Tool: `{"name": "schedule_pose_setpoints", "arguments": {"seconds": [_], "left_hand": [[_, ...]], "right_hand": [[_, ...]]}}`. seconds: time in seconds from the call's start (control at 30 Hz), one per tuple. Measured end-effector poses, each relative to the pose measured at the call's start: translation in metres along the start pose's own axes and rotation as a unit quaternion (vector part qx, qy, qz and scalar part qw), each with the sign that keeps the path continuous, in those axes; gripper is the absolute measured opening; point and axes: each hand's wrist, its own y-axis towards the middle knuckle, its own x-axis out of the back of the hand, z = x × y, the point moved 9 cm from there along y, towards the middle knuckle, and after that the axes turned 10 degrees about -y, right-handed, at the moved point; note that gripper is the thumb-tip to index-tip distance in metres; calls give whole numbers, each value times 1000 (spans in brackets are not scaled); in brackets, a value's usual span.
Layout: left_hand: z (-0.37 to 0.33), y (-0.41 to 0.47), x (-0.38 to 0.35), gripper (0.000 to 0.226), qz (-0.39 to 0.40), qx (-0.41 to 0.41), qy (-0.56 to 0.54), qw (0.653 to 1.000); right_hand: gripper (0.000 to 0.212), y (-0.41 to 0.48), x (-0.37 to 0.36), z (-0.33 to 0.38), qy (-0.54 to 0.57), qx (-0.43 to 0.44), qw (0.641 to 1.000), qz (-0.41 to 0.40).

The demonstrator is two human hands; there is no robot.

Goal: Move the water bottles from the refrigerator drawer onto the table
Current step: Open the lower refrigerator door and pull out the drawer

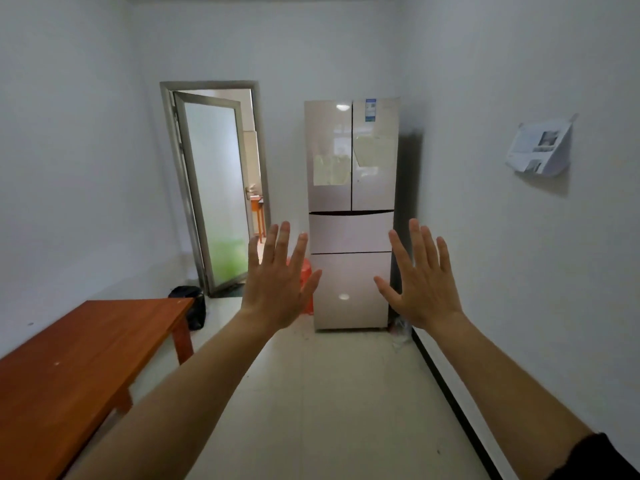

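Both hands up, splayed wide, holding nothing; fridge shut at 12 o'clock.
Left hand [280, 282] and right hand [420, 282] frame the four-door refrigerator [351, 216]; its drawers [350, 233] are closed, so no bottles visible. Blue label [370, 110] top right, unreadable. Red-brown worktop [74, 372] at 8 o'clock. Open glass door [214, 192] at 11, red stool [306, 271] beside the fridge, papers [538, 148] on the wall at 2. Pale tiled floor [329, 393].

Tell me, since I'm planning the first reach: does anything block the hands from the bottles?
Yes. The refrigerator stands across the room, its drawers shut, hiding any bottles. Left hand and right hand are open and empty; bare floor lies between.
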Motion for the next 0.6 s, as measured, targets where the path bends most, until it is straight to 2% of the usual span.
{"name": "schedule_pose_setpoints", "arguments": {"seconds": [0.17, 0.33, 0.6], "left_hand": [[40, 7, -106, 72, 70, 27, -23, 997], [108, 53, -210, 79, 129, 77, -55, 987], [156, 165, -344, 73, 141, 112, -124, 976]], "right_hand": [[91, 8, -115, 24, 29, 10, 998, 63], [89, 55, -236, 58, 34, 19, 991, 125], [86, 158, -378, 67, 43, 20, 982, 184]]}}
